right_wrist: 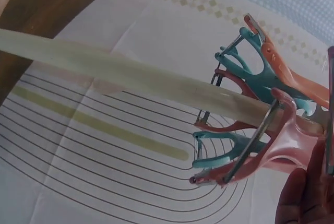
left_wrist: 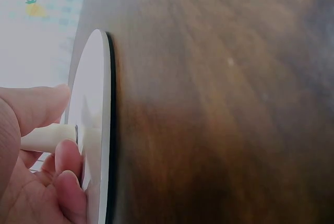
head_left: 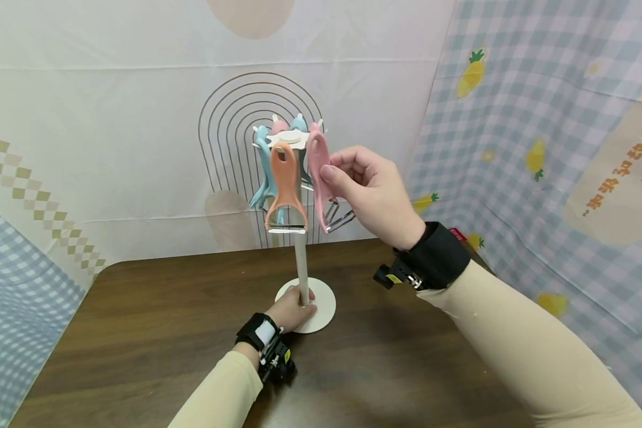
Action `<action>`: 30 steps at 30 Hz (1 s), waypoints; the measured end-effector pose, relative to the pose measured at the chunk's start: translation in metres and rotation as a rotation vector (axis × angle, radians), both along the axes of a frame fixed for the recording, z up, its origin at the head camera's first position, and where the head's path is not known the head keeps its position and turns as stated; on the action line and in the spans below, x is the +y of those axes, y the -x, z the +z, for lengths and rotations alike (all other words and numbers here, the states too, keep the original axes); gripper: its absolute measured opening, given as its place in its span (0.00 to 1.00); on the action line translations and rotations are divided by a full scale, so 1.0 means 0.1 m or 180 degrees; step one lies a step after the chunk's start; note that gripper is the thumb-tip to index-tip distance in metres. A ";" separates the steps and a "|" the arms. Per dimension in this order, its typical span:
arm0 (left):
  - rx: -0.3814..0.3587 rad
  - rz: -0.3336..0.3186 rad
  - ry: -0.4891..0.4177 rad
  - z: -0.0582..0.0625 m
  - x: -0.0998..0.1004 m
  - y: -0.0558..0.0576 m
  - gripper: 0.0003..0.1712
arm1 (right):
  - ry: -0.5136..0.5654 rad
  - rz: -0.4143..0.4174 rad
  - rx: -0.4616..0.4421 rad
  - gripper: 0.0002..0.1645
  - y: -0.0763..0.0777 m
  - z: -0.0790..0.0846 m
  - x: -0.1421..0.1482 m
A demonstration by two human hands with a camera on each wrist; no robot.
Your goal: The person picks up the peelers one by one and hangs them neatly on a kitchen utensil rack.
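A white stand with a round base point(head_left: 325, 303) holds several Y-shaped peelers around its top. With thumb and fingers, my right hand point(head_left: 371, 189) pinches the handle of a pink peeler point(head_left: 318, 160) on the stand's right side. The right wrist view shows that pink peeler point(right_wrist: 292, 143) from below, its blade end pointing away from the fingers. Whether its handle hangs on a hook is hidden. Low down, my left hand point(head_left: 291, 310) curls round the pole point(head_left: 301, 261) just above the base. In the left wrist view its fingers point(left_wrist: 70, 190) touch the base plate.
An orange peeler point(head_left: 285, 178) hangs at the front of the stand, with a blue peeler point(head_left: 264, 163) to its left. More pink and blue ones are partly hidden behind. The brown table point(head_left: 155, 333) meets a patterned white cloth point(head_left: 139, 148) behind and a checked cloth point(head_left: 513, 148) at right.
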State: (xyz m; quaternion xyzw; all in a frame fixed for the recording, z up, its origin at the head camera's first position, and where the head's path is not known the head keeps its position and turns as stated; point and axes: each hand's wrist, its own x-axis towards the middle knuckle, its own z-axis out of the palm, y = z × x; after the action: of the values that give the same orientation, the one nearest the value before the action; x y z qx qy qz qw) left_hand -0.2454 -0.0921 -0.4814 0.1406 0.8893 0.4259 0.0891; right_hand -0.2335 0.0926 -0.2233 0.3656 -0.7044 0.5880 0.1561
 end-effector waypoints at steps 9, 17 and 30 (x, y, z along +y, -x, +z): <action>-0.0009 0.0025 0.0013 0.01 -0.01 -0.02 0.08 | 0.0018 -0.0003 0.0056 0.08 0.02 0.00 -0.09; -0.0007 -0.0005 -0.0037 0.02 -0.02 0.00 0.08 | -0.0075 0.0022 -0.0085 0.07 0.01 -0.01 -0.09; 0.0091 -0.0044 0.0017 -0.01 -0.03 -0.01 0.08 | -0.0295 -0.0102 -0.0070 0.06 0.02 -0.11 -0.08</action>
State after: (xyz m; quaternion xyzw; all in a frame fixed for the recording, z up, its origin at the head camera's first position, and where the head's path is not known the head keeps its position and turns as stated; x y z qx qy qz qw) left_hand -0.2448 -0.0948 -0.4822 0.1525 0.8906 0.4209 0.0797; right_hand -0.2360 0.0841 -0.2343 0.3546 -0.7383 0.5562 0.1407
